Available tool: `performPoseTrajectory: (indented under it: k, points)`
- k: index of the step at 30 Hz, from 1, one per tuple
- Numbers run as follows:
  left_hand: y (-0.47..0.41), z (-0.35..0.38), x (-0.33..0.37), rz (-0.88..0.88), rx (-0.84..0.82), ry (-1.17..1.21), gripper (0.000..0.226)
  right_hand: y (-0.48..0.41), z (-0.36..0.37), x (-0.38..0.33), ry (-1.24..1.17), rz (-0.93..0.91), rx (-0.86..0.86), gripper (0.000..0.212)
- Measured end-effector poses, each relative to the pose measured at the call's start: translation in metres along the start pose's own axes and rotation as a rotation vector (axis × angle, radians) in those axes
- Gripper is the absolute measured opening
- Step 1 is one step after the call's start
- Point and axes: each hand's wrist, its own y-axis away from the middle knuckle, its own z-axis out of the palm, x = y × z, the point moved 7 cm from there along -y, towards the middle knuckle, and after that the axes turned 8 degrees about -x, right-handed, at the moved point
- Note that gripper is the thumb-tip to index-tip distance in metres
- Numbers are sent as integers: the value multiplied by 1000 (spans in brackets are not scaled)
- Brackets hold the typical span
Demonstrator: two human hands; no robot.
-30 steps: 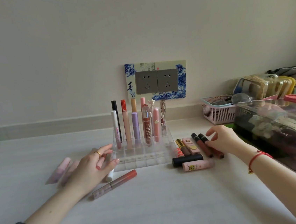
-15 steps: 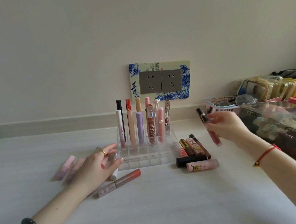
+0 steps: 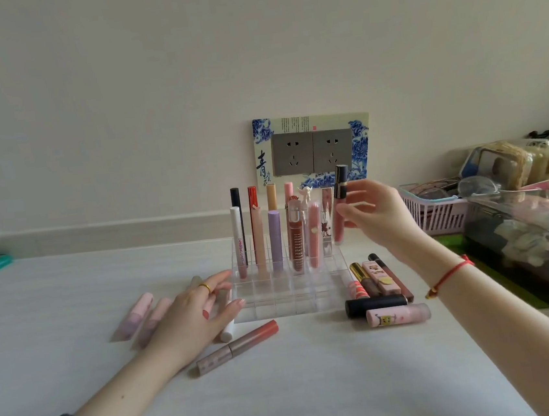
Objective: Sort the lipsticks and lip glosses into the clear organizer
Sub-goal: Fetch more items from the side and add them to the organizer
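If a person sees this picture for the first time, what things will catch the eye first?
First, the right hand holding a pink lip gloss with a black cap upright at the right end of the clear organizer, where tall tubes already stand in the back rows. Behind it, the blue-and-white outlet plate stands out on the plain wall. The left hand rests flat on the table beside the organizer's left edge.
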Motion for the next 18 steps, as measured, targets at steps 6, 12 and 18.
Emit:
performPoseTrajectory:
  k: [6, 12, 18]
  points:
    - [-1, 0, -1, -2, 0, -18, 50, -3, 9, 18, 76, 16, -13, 23]
    - [-1, -1, 0, 14, 23, -50, 51, -4, 15, 28, 150, 41, -48, 26]
    - [-1, -1, 1, 31, 9, -41, 51, -4, 20, 35, 166, 53, -95, 27]
